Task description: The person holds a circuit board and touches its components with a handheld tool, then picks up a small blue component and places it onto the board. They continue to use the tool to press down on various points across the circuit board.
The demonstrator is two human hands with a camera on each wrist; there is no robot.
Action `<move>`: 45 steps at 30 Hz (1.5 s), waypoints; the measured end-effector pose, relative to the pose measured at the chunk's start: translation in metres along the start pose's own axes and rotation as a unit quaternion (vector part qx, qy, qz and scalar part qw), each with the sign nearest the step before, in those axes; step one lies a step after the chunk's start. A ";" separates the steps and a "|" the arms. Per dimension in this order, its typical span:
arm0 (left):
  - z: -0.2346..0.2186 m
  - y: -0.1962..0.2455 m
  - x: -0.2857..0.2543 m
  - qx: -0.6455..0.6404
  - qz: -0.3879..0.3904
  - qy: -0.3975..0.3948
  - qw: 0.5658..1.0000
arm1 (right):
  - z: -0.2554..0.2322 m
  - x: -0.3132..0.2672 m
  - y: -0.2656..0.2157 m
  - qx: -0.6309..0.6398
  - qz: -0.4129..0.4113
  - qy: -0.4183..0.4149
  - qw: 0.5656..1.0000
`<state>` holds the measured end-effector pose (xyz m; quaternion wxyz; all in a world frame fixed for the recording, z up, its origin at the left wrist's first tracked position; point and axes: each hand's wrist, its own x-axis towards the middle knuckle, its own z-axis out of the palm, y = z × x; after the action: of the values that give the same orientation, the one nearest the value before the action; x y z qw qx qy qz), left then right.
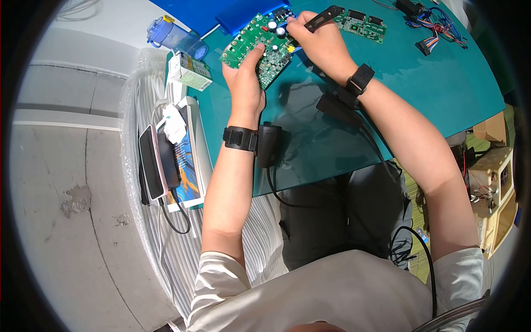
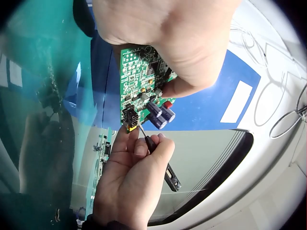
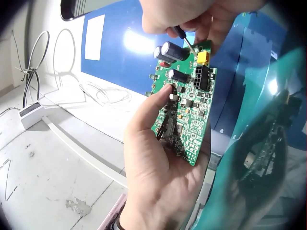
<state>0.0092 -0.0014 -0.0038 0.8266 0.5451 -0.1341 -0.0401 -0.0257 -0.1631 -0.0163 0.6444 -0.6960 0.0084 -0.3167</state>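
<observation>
A green circuit board [image 1: 274, 69] with dark capacitors is gripped by the left hand [image 1: 243, 83], thumb on its component face. The right hand [image 1: 326, 47] pinches a black-handled tool [image 1: 324, 18] with a thin metal shaft. In the right wrist view the shaft's tip [image 3: 194, 51] is at the yellow connector [image 3: 203, 58], beside a black connector [image 3: 200, 77]; whether it touches cannot be told. Fingers of the right hand [image 2: 132, 182] also lie by that edge of the board [image 2: 134, 86] in the left wrist view.
A second green board [image 1: 362, 26] lies behind the right hand, with bundled wires [image 1: 437, 30] at the back right. A clear blue bottle [image 1: 177, 39], a small box [image 1: 189, 71] and a phone [image 1: 152, 161] are on the left. Cables run from both wrists.
</observation>
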 end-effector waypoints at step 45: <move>-0.001 -0.001 0.001 0.010 -0.030 -0.003 0.999 | -0.001 0.000 0.000 -0.004 -0.001 0.001 1.000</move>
<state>0.0105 -0.0006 -0.0047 0.8188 0.5574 -0.1206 -0.0657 -0.0260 -0.1640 -0.0162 0.6411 -0.6986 0.0100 -0.3176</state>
